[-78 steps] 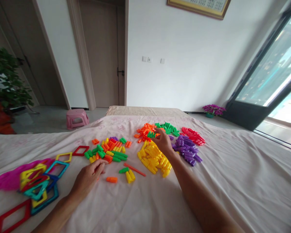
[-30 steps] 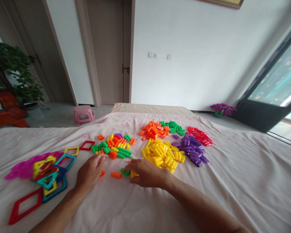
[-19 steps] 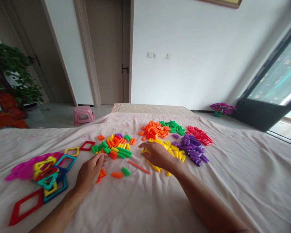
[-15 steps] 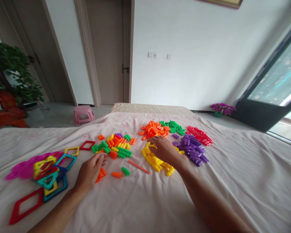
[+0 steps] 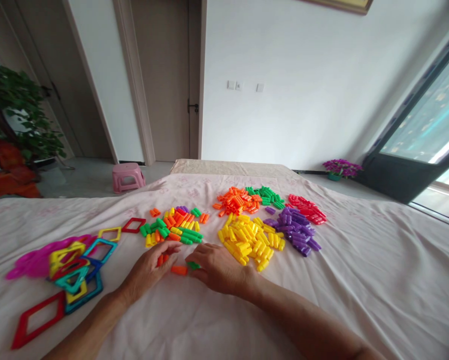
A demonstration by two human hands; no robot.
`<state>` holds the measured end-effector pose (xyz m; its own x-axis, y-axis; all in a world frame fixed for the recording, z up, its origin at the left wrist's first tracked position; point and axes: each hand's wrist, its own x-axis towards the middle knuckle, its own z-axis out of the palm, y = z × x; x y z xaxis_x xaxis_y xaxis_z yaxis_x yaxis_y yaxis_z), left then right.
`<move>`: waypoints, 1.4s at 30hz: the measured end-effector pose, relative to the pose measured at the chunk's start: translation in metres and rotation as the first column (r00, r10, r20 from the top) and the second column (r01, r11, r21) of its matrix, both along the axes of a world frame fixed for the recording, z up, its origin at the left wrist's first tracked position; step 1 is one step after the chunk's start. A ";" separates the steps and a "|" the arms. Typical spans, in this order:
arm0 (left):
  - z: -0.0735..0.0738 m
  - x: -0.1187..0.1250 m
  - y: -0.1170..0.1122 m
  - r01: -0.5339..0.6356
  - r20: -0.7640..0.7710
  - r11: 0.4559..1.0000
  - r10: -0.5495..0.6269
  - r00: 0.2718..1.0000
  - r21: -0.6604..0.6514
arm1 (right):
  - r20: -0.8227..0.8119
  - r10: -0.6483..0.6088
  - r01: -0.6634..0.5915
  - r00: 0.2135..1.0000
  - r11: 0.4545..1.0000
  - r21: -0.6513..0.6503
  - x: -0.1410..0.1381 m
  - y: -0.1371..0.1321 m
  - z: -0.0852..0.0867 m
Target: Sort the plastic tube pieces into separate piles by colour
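right grip (image 5: 219, 267) near yellow pile (image 5: 245, 235) edge

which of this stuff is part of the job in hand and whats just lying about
Likely in the job:
green piece at the right hand
orange pieces by the left hand
mixed-colour pile
yellow pile
orange pile
green pile
purple pile
red pile

Apparently lying about:
coloured frames
magenta piece
pink stool
potted flowers

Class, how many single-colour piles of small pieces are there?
5: yellow pile nearest; orange pile behind it; green pile beside orange; purple pile right of yellow; red pile behind purple.
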<state>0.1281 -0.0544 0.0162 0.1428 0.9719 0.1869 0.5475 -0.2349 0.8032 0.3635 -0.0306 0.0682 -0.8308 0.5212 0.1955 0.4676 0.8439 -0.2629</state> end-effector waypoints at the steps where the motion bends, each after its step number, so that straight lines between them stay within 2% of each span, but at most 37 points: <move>1: -0.001 0.001 0.000 0.044 -0.056 0.998 -0.042 0.998 0.037 | 0.015 -0.006 0.006 1.000 1.000 0.012 -0.003 -0.001 -0.001; 4: -0.004 0.001 0.001 0.117 -0.212 0.984 -0.086 0.973 0.137 | 0.058 -0.019 0.017 0.998 0.999 0.045 -0.007 -0.002 -0.005; 7: -0.006 0.001 0.003 0.131 -0.259 0.977 -0.084 0.962 0.167 | 0.061 -0.023 0.019 0.998 0.998 0.062 -0.006 0.000 -0.008; 10: -0.007 0.001 0.004 0.143 -0.272 0.973 -0.091 0.958 0.179 | 0.042 -0.065 0.063 0.997 0.996 0.056 -0.002 0.004 -0.009; 18: -0.008 0.001 0.003 0.122 -0.269 0.977 -0.071 0.960 0.176 | -0.122 -0.332 0.334 0.935 0.943 -0.003 0.020 0.028 0.006; 25: -0.006 0.003 0.003 0.116 -0.294 0.979 -0.063 0.954 0.167 | -0.213 -0.382 0.388 0.899 0.922 -0.015 0.042 0.052 0.009; 29: -0.009 0.002 0.003 0.116 -0.293 0.977 -0.059 0.954 0.181 | -0.273 -0.470 0.491 0.839 0.871 0.011 0.060 0.074 0.011; 33: -0.011 0.001 0.004 0.127 -0.303 0.972 -0.063 0.951 0.196 | -0.310 -0.602 0.630 0.736 0.776 -0.011 0.088 0.101 0.011; 36: -0.013 0.000 0.004 0.138 -0.305 0.969 -0.070 0.950 0.207 | -0.375 -0.701 0.735 0.606 0.674 -0.072 0.116 0.125 0.006; 38: -0.015 0.000 0.005 0.136 -0.301 0.967 -0.066 0.951 0.216 | -0.463 -0.760 0.797 0.456 0.580 -0.168 0.135 0.141 0.002; 40: -0.016 -0.001 0.005 0.125 -0.298 0.967 -0.054 0.953 0.224 | -0.556 -0.785 0.804 0.274 0.504 -0.316 0.153 0.153 -0.004; 42: -0.017 -0.001 0.005 0.115 -0.297 0.967 -0.043 0.954 0.229 | -0.616 -0.775 0.748 0.140 0.490 -0.447 0.165 0.161 -0.009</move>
